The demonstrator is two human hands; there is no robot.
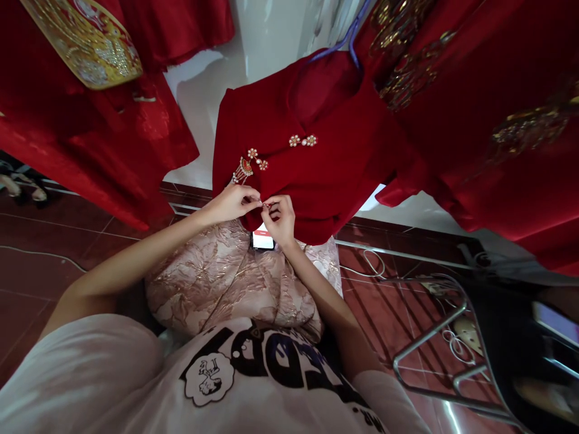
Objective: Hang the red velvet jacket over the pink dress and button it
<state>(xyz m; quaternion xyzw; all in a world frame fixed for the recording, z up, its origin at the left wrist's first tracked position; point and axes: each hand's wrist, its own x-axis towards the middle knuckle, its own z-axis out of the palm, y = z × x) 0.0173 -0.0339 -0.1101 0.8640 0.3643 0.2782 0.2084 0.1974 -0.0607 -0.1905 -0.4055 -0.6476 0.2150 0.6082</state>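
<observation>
A dark red velvet garment (335,175) hangs in front of me on a blue hanger (350,39), its lower part reaching down to my lap. Pearl flower fasteners (303,140) sit on its chest, and more flower fasteners (257,160) lie lower left, beside a fan-shaped tasselled ornament (243,170). Close to the hem, my left hand (236,203) is closed in a pinch. My right hand (280,220) pinches right beside it, fingertips nearly touching. Something tiny shows between the fingertips, too small to name.
Patterned pink fabric (217,271) covers my lap, with a lit phone (263,238) on it. Other red garments (452,132) hang on both sides. A metal-framed chair (461,337) stands at right, where a person's phone (556,322) shows. Cables (375,265) lie on the tiled floor.
</observation>
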